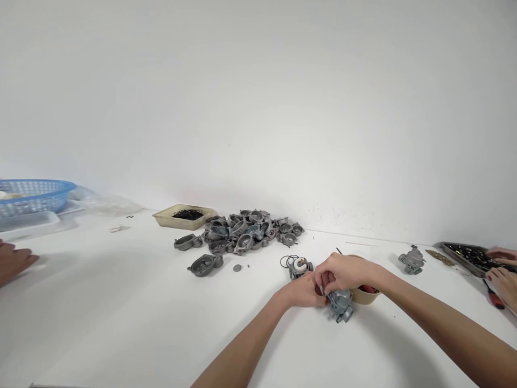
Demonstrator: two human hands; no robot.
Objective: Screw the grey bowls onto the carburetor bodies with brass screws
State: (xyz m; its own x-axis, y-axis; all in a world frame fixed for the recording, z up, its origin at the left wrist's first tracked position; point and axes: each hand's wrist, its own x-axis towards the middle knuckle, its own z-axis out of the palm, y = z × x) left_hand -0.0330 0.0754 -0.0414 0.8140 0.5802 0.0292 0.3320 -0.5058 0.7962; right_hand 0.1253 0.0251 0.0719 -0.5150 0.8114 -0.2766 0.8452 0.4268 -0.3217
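Both my hands meet over a grey metal carburettor body (pixel 341 305) lying on the white table (pixel 121 312). My left hand (pixel 301 291) is closed against its left side. My right hand (pixel 343 272) curls over its top, fingers pinched; whether something small sits in them is hidden. Just behind lies another grey carburettor body with a white part (pixel 299 266) and thin black rings (pixel 287 261). A small tan bowl (pixel 365 295) with red pieces stands under my right wrist.
A pile of grey cast covers (pixel 246 231) and a tan tray of black rings (pixel 183 216) sit at the back. A blue basket (pixel 34 195) is far left. Another person's hand (pixel 14 260) rests at the left; other hands (pixel 503 272) reach into a dark parts tray (pixel 464 253) at the right.
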